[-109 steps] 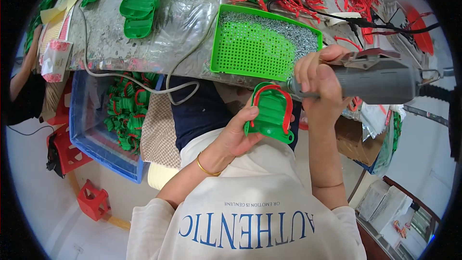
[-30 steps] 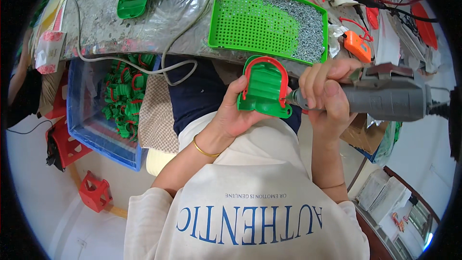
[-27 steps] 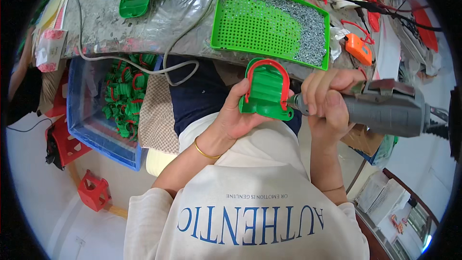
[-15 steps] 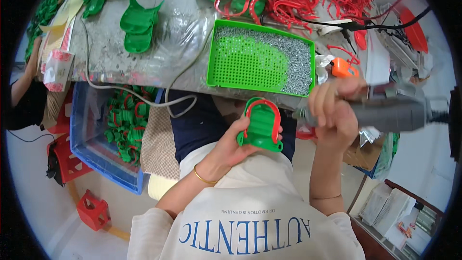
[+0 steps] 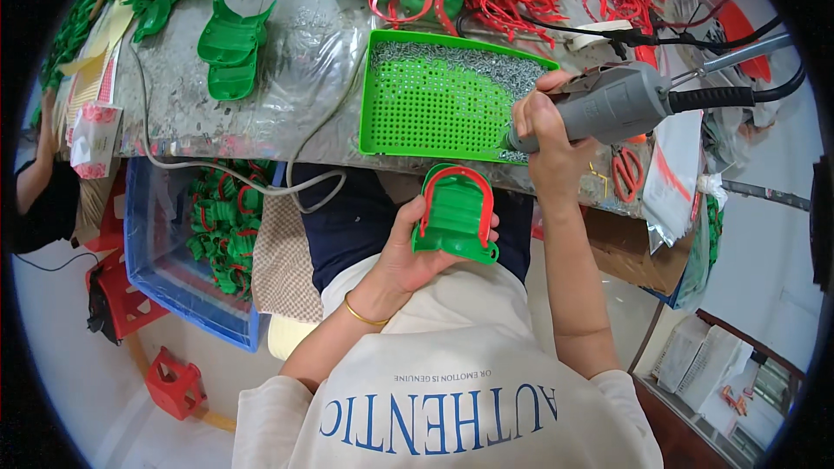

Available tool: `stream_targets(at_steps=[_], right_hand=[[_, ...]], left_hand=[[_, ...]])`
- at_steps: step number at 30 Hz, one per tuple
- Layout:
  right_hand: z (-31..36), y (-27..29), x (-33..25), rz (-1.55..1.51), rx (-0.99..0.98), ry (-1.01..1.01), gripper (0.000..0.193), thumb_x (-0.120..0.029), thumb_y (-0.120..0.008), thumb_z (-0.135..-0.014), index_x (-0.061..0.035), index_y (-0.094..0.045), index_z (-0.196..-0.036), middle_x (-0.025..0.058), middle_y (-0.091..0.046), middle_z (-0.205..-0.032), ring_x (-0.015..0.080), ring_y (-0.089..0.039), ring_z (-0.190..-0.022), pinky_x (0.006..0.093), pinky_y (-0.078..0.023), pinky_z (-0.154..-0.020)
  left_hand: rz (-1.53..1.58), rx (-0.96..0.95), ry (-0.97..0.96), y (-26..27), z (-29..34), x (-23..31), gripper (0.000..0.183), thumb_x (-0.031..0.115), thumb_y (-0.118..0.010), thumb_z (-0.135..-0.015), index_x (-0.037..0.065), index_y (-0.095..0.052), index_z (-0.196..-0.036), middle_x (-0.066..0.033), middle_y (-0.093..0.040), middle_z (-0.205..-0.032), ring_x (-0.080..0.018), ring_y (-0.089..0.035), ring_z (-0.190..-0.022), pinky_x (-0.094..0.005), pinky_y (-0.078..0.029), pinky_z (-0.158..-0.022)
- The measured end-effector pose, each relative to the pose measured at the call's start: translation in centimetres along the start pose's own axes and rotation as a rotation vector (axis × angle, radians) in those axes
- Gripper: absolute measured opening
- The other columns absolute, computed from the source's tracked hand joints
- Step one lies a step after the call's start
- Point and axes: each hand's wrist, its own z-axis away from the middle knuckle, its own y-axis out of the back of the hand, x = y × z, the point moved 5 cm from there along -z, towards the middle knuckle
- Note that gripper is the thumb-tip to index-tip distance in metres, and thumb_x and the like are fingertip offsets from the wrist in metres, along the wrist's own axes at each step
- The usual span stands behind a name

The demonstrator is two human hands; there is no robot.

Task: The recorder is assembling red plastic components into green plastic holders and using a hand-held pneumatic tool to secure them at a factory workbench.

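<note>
At centre, the left hand (image 5: pixel 407 250) grips a green plastic shell (image 5: pixel 455 206) with a red U-shaped strip (image 5: pixel 458 171) — thumb and fingers closed on its sides; at two o'clock, the right hand (image 5: pixel 549 126) wraps a grey electric screwdriver (image 5: pixel 612 106) — tip at a green perforated tray (image 5: pixel 434 113).

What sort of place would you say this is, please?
Probably a small assembly workshop: the right hand holds a corded power tool at a green tray of small metal fasteners, red straps lie heaped on the bench, and a blue bin holds many green-and-red pieces.
</note>
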Motion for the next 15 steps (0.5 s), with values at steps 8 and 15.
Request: stream_targets(at_steps=[8, 15], right_hand=[[0.22, 0.58, 0.88, 0.039, 0.031, 0.001, 0.013, -0.001, -0.056, -0.085, 0.0011, -0.05, -0.096, 0.0022, -0.046, -0.063, 0.0116, -0.045, -0.054, 0.0268, -0.039, -0.054], [0.33, 0.24, 1.01, 0.013, 0.029, -0.007, 0.014, -0.001, -0.056, -0.085, 0.001, -0.049, -0.097, 0.0028, -0.046, -0.065, 0.0115, -0.044, -0.055, 0.027, -0.039, -0.056]], left_hand=[[-0.037, 0.036, 0.001, 0.31, -0.09, -0.04, 0.074, 0.056, -0.052, -0.084, 0.001, -0.041, -0.134, -0.0245, -0.053, -0.123, -0.0347, -0.058, -0.108, -0.0463, -0.046, -0.094], [-0.025, 0.034, -0.004, 0.37, 0.08, 0.18, 0.074, 0.055, -0.051, -0.085, 0.001, -0.041, -0.134, -0.0249, -0.053, -0.123, -0.0348, -0.057, -0.108, -0.047, -0.046, -0.094]])
